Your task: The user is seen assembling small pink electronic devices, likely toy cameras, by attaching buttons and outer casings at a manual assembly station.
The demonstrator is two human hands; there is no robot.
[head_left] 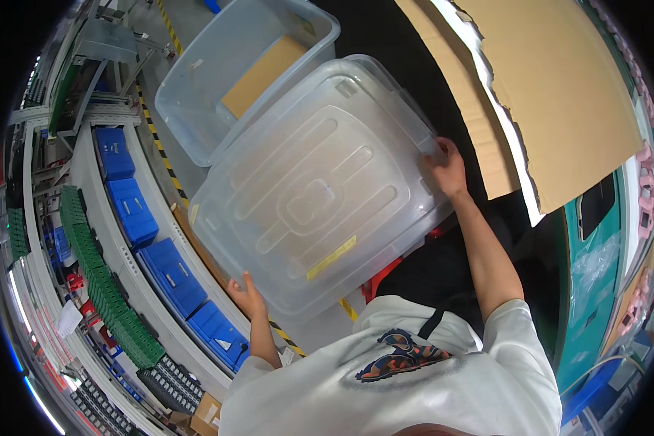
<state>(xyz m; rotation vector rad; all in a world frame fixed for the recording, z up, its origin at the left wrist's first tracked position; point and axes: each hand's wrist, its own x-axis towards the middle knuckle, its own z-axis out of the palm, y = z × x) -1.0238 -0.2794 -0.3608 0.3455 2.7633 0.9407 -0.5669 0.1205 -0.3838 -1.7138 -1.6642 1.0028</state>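
A translucent plastic lid with moulded ridges and a strip of yellow tape lies tilted in front of me, over a clear storage box whose wall shows along the near side. Brownish shapes show faintly through it. My right hand is closed round the lid's right edge, fingers curled at the rim. Down at the near left corner, my left hand rests against the edge with thumb and finger apart; its other fingers are partly hidden. Beyond the lid stands an uncovered clear storage box with a piece of cardboard inside.
Torn cardboard sheets lie at the right, above a green surface. Blue bins line a rack on the left, beside a row of green parts. Yellow-black tape marks the floor; something red shows under the box.
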